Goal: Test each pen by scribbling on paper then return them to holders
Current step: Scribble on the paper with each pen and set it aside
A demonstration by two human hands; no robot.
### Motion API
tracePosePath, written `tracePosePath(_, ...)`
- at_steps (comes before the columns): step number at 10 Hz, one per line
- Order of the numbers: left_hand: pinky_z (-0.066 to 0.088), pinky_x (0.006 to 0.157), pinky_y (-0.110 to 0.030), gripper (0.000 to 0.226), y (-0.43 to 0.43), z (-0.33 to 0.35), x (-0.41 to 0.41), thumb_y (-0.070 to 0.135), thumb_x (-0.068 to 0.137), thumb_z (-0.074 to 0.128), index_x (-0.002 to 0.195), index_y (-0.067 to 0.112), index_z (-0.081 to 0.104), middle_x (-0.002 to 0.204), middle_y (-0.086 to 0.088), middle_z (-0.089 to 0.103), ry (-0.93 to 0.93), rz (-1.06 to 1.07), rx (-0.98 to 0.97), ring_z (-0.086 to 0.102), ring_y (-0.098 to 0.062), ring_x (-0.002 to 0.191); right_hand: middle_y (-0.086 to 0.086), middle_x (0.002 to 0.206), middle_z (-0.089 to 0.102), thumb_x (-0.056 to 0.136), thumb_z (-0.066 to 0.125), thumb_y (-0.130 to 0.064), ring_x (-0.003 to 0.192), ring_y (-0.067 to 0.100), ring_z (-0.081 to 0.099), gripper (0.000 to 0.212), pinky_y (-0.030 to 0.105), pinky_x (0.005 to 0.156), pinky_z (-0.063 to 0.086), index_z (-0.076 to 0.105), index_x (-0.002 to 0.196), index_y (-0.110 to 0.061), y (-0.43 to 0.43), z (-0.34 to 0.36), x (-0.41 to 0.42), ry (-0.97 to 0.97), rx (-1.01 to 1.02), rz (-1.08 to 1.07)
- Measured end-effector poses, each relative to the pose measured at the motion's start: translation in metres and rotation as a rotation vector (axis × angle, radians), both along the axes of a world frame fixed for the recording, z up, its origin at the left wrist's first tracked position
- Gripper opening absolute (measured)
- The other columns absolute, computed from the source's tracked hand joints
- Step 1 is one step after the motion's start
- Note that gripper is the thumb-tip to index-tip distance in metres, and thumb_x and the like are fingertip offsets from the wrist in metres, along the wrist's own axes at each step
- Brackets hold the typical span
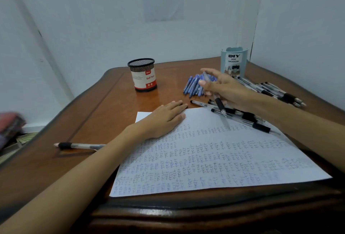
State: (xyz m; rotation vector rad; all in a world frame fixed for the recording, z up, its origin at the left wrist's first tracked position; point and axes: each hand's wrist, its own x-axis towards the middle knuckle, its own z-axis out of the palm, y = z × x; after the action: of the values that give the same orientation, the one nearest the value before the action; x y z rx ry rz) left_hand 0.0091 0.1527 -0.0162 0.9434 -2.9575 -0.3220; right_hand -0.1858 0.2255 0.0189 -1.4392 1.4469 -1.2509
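Note:
My left hand (164,118) lies flat on the top left corner of the paper (214,159), which is covered in rows of small scribbles. My right hand (229,90) hovers above the table and holds a clear pen with a black grip (220,105), tip pointing down towards the paper's upper edge. A heap of blue pens (193,85) lies behind that hand. Clear black-grip pens lie at the paper's top right (248,118) and further right (276,90). One more pen (78,145) lies alone left of my left forearm.
A black mesh pen holder (142,75) with a red and white label stands at the back centre of the wooden table (104,103). A pale blue desk organizer (234,62) stands at the back right by the wall. Bundled cloth (11,123) lies off the table's left edge.

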Motion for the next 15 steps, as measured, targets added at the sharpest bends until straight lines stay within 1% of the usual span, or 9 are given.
tracePosePath(1, 0.005, 0.116, -0.032, 0.050, 0.000, 0.001, 0.000, 0.038, 0.102, 0.021, 0.150, 0.026, 0.013, 0.158, 0.006, 0.009, -0.004, 0.005, -0.001, 0.004, -0.010, 0.144, -0.004, 0.081, 0.063, 0.077, 0.069, -0.021, 0.069, 0.006, 0.057, 0.054, 0.020, 0.070, 0.049, 0.048, 0.127, -0.021, 0.003, 0.000, 0.005, -0.014, 0.010, -0.047)
tracePosePath(2, 0.005, 0.116, -0.032, 0.050, 0.001, 0.001, 0.001, 0.038, 0.102, 0.021, 0.150, 0.026, 0.013, 0.158, 0.005, 0.009, -0.008, 0.003, 0.002, 0.003, -0.010, 0.144, -0.012, 0.045, 0.046, 0.083, 0.065, -0.009, 0.038, 0.000, 0.034, 0.008, 0.010, 0.036, 0.029, 0.062, 0.089, -0.013, 0.002, -0.001, 0.007, -0.457, -0.089, -0.185)
tracePosePath(3, 0.005, 0.117, -0.033, 0.051, 0.001, 0.001, 0.001, 0.038, 0.102, 0.022, 0.150, 0.025, 0.013, 0.158, 0.005, 0.009, -0.005, 0.002, 0.004, 0.003, -0.010, 0.144, -0.011, 0.039, 0.035, 0.086, 0.062, -0.007, 0.031, 0.001, 0.026, 0.016, 0.012, 0.029, 0.021, 0.054, 0.076, -0.016, 0.004, -0.005, 0.012, -0.572, -0.070, -0.248)
tracePosePath(4, 0.006, 0.118, -0.034, 0.050, 0.002, 0.002, 0.001, 0.037, 0.102, 0.022, 0.149, 0.024, 0.014, 0.158, 0.004, 0.010, -0.009, 0.001, 0.002, 0.004, -0.010, 0.144, -0.004, 0.045, 0.043, 0.091, 0.058, -0.011, 0.036, 0.002, 0.041, 0.012, 0.016, 0.040, 0.048, 0.060, 0.079, -0.012, 0.006, -0.010, 0.025, -0.489, -0.087, -0.226)
tracePosePath(6, 0.010, 0.116, -0.033, 0.051, 0.003, 0.002, 0.002, 0.036, 0.102, 0.022, 0.150, 0.021, 0.016, 0.158, 0.000, 0.011, -0.010, 0.008, -0.033, 0.006, -0.014, 0.144, 0.014, 0.068, 0.065, 0.096, 0.044, -0.041, 0.061, 0.018, 0.070, 0.043, 0.026, 0.058, 0.059, 0.068, 0.092, -0.006, 0.013, -0.014, 0.037, -0.323, 0.010, -0.086)
tracePosePath(7, 0.007, 0.115, -0.034, 0.052, 0.001, 0.000, 0.002, 0.039, 0.101, 0.021, 0.150, 0.020, 0.016, 0.158, 0.001, 0.009, -0.028, 0.040, -0.031, 0.005, -0.014, 0.144, 0.011, 0.079, 0.073, 0.093, 0.046, -0.045, 0.063, 0.017, 0.070, 0.043, 0.023, 0.050, 0.056, 0.069, 0.090, -0.009, 0.013, -0.018, 0.040, -0.233, 0.008, -0.041)
tracePosePath(8, 0.002, 0.115, -0.036, 0.053, 0.002, 0.000, 0.003, 0.041, 0.101, 0.019, 0.150, 0.024, 0.011, 0.158, 0.004, 0.005, -0.039, 0.067, -0.004, 0.001, -0.012, 0.145, 0.007, 0.063, 0.066, 0.082, 0.065, -0.035, 0.051, 0.013, 0.059, 0.028, 0.020, 0.041, 0.047, 0.062, 0.070, -0.010, 0.011, -0.023, 0.041, -0.171, -0.066, -0.057)
tracePosePath(9, 0.000, 0.115, -0.036, 0.053, 0.003, 0.000, 0.002, 0.041, 0.101, 0.019, 0.150, 0.026, 0.007, 0.158, 0.005, 0.004, -0.036, 0.068, 0.005, 0.000, -0.011, 0.145, -0.002, 0.041, 0.049, 0.075, 0.075, -0.025, 0.036, 0.008, 0.042, 0.041, 0.016, 0.037, 0.035, 0.045, 0.051, -0.012, 0.008, -0.030, 0.039, -0.032, -0.164, -0.102)
tracePosePath(15, 0.001, 0.115, -0.036, 0.052, 0.000, -0.001, 0.002, 0.042, 0.101, 0.020, 0.149, 0.027, 0.010, 0.158, 0.006, 0.005, -0.031, 0.066, 0.000, 0.000, -0.010, 0.144, -0.011, 0.036, 0.032, 0.085, 0.058, 0.004, 0.034, 0.004, 0.036, 0.047, 0.015, 0.038, 0.031, 0.035, 0.047, -0.014, -0.002, -0.037, 0.036, 0.111, -0.161, 0.000)
